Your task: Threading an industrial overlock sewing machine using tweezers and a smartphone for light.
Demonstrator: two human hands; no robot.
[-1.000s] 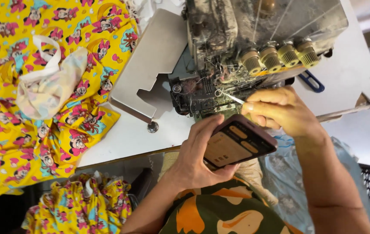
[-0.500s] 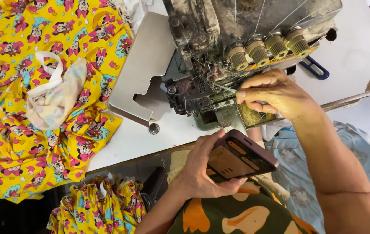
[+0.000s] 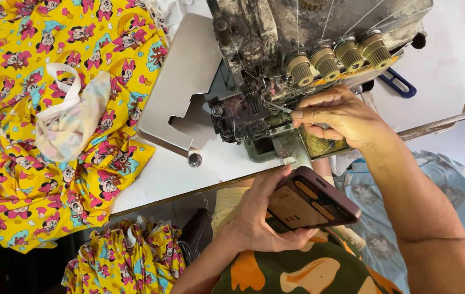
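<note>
From my head camera, my left hand grips a dark phone at 6 o'clock, just below the table edge. My right hand pinches thin tweezers, fingers clenched, at the overlock sewing machine. Yellow cartoon-print fabric lies at 9 o'clock.

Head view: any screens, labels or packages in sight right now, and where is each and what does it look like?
Phone: held in the left hand below the table edge; dark rectangular case, lit screen with orange-brown blocks.
Label strip: narrow orange-yellow band on the sewing machine under the four tension knobs, above the right hand.
No packages visible.
</note>
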